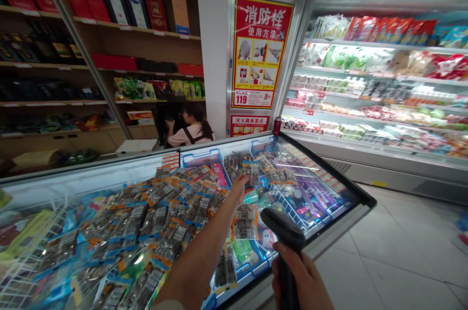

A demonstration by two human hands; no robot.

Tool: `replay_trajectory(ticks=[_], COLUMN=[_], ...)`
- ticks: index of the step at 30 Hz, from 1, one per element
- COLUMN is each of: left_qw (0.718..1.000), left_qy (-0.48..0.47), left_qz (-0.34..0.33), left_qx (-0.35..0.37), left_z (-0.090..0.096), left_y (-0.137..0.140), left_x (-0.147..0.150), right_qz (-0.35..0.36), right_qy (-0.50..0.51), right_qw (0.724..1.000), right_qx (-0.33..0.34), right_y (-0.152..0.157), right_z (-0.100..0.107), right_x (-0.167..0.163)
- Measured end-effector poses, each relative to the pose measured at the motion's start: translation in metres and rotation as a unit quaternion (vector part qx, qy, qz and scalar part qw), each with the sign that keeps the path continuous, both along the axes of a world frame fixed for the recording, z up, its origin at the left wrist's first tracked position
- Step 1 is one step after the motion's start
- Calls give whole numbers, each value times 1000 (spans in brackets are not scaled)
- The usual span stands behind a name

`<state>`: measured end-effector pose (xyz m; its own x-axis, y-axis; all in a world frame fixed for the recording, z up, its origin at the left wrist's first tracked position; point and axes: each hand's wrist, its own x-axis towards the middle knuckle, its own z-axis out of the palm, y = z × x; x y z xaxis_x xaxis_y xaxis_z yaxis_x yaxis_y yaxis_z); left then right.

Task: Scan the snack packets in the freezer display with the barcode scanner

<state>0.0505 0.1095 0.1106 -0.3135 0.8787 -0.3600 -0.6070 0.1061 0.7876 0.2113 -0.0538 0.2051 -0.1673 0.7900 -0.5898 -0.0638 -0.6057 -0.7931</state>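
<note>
My right hand (298,271) is wrapped round the handle of a black barcode scanner (283,227), its head tilted toward the freezer. My left arm stretches forward over the freezer, and my left hand (240,187) pinches the edge of a small clear packet (251,171) with a barcode label and a blue and orange border. Many similar packets (168,222) lie heaped to the left of that arm. One more packet (245,222) lies between my two hands.
The chest freezer (351,193) has a dark frame and blue-edged baskets. Purple packs (314,185) lie at its right end. Behind it a person (193,127) is low beside the shelves. A lit cooler (365,68) stands right, and a red hydrant poster (261,51) hangs ahead.
</note>
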Motion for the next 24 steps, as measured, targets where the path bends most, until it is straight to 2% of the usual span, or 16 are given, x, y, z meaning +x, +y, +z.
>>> replay_trajectory(ticks=[7,15,24], left_qw=[1000,999,1000], left_qy=[1,2,-12], left_qz=[-9,-14,-3], left_qx=[11,32,18], left_z=[1,1,-3], left_y=[-1,-4,-7], left_x=[0,-1,-4], right_qz=[-27,28,18], right_qy=[0,-35,-47], right_qw=[999,999,999], right_qx=[-17,23,18], right_y=[-3,-1,-3], right_z=[1,6,-1], right_x=[0,2,1])
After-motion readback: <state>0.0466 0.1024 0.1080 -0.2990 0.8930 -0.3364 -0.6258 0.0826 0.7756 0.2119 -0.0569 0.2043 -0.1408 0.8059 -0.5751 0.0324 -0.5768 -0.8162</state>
